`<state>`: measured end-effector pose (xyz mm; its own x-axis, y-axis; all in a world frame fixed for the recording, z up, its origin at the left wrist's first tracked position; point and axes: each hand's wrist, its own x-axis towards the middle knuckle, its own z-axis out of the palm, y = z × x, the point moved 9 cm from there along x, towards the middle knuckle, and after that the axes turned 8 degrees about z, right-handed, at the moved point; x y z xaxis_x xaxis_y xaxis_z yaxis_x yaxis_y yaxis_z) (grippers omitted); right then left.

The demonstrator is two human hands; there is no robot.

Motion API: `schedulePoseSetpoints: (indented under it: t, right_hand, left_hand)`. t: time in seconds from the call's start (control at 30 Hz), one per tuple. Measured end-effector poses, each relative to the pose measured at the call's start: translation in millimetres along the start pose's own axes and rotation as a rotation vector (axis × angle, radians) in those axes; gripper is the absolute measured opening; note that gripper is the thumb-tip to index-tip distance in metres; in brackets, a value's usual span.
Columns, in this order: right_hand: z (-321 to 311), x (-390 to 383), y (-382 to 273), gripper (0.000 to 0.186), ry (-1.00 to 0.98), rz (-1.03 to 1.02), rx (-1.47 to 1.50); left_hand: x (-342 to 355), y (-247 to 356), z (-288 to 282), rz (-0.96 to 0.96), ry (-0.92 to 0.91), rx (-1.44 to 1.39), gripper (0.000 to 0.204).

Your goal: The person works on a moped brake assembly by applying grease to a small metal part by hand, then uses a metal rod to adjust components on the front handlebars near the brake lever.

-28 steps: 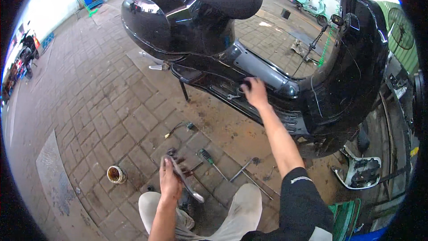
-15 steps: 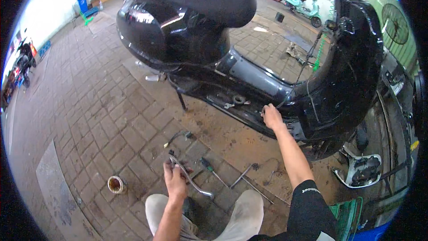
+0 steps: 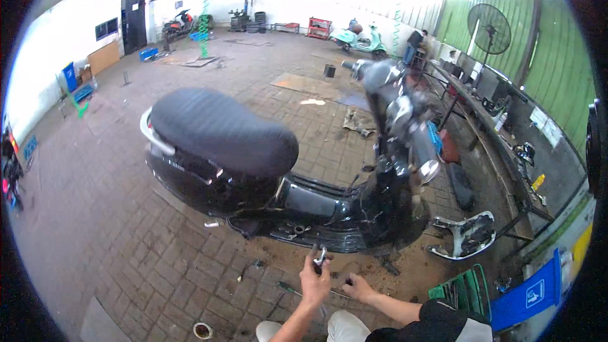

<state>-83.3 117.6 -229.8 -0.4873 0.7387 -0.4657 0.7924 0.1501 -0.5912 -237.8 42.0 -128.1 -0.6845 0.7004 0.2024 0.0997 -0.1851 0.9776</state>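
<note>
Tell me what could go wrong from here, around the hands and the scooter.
The shiny metal part in the left hand could scratch the scooter if it swings forward. The ring-shaped part lying on the footboard might slide off if bumped. The open can on the floor could be kicked over.

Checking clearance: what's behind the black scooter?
Beyond the black scooter: paved floor, crumpled cloth-like item, black box, red rack, mint-green scooter. Anything directly behind its seat and front body is covered.
</note>
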Motion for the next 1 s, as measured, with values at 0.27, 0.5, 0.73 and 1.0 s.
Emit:
schedulePoseSetpoints:
  t: [0.27, 0.5, 0.73, 1.0]
  right_hand:
    - [-111, -102, -83, 0.023, -0.068, -0.001, 0.835]
    - [-243, -147, -125, 0.02, 0.347, -0.177, 0.679]
    - [-328, -118, -117, 0.014, 0.324, -0.263, 0.601]
    - [-387, -88, -135, 0.026, 0.344, -0.472, 0.329]
  left_hand:
    - [37, 115, 89, -0.147, -0.151, -0.303, 0.045]
    - [61, 174, 183, -0.123, -0.335, -0.09, 0.021]
    - [82, 178, 251, -0.461, -0.451, -0.526, 0.033]
    - [107, 179, 267, -0.384, -0.194, -0.446, 0.038]
